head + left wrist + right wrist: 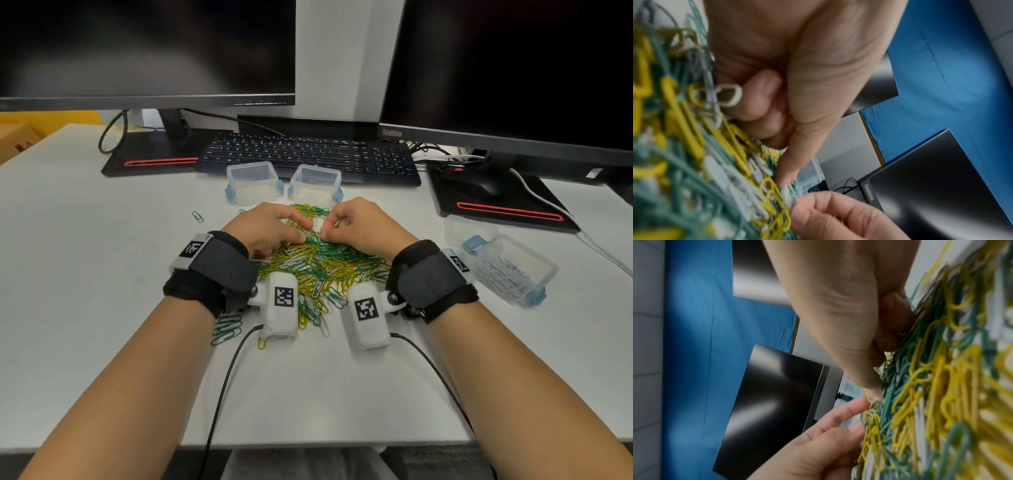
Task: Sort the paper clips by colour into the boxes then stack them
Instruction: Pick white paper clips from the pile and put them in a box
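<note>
The near edge of the white counter point(308, 404) ran just below the forearms, with a bare strip between it and the pile of paper clips point(322, 270). That pile was a dense tangle of yellow, green and white wire loops, too many to count, spread between the two wrists. A few green clips point(226, 327) lay loose at its near left, and one single clip point(197, 216) sat apart on open counter further left.

The left hand point(270, 228) rested on the pile with fingers curled, white clips point(729, 95) gathered under its curled fingers. The right hand point(359, 224) was curled too, fingertips pinching into the clips; what exactly it held I could not tell.

At the right, one clear box point(510, 270) with blue latches lay tilted, white clips inside. Beyond the pile stood two clear boxes, left box point(251, 181) and right box point(317, 183), just before the keyboard point(308, 154). Two dark monitors stood behind.
</note>
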A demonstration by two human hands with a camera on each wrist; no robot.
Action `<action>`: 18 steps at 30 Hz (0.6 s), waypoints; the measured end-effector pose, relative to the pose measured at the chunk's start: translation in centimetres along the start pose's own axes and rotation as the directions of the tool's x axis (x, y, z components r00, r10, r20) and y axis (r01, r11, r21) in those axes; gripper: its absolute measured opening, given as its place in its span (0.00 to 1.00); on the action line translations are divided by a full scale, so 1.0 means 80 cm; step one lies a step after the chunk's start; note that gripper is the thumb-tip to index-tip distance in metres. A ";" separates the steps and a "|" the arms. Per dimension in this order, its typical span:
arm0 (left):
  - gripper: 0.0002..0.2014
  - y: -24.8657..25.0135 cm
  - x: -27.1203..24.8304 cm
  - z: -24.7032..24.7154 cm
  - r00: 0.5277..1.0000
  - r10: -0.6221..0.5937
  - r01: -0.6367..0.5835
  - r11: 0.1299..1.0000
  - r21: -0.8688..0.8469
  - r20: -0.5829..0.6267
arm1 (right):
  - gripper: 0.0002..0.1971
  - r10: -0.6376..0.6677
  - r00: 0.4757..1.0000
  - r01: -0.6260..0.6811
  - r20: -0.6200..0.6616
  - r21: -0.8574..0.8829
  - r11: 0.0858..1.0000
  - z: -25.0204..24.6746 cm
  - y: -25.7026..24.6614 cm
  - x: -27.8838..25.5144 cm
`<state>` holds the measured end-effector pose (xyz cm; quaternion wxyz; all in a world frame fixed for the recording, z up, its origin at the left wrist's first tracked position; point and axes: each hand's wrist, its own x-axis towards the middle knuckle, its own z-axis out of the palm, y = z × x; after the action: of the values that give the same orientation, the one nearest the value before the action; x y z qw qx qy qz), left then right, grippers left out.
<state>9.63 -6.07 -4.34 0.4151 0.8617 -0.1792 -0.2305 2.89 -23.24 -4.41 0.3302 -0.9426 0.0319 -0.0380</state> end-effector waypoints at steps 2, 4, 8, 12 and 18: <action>0.06 -0.002 0.002 0.003 1.000 0.017 -0.017 1.000 0.014 -0.020 | 0.07 0.045 0.999 -0.045 0.005 0.149 0.988 -0.002 0.000 -0.002; 0.04 -0.001 0.001 0.005 0.998 0.034 -0.032 0.999 0.038 -0.049 | 0.06 0.117 0.991 -0.130 0.057 0.421 0.898 -0.009 -0.002 -0.004; 0.03 0.000 0.000 0.004 0.996 0.054 -0.054 0.999 0.001 -0.073 | 0.04 0.155 0.964 -0.263 0.217 0.869 0.418 -0.032 0.006 -0.005; 0.02 0.003 -0.003 0.003 0.994 0.062 -0.075 0.987 -0.144 -0.093 | 0.04 0.164 0.965 -0.240 0.206 0.945 0.223 -0.053 0.018 -0.008; 0.03 0.002 0.000 0.005 0.994 0.101 -0.112 0.936 -0.334 -0.049 | 0.07 0.417 0.898 -0.415 0.142 0.586 0.696 -0.073 0.034 -0.017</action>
<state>9.40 -6.44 -4.41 0.5706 0.7708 -0.1770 -0.2214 0.91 -28.86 -1.64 0.6123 -0.7557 0.2306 0.0285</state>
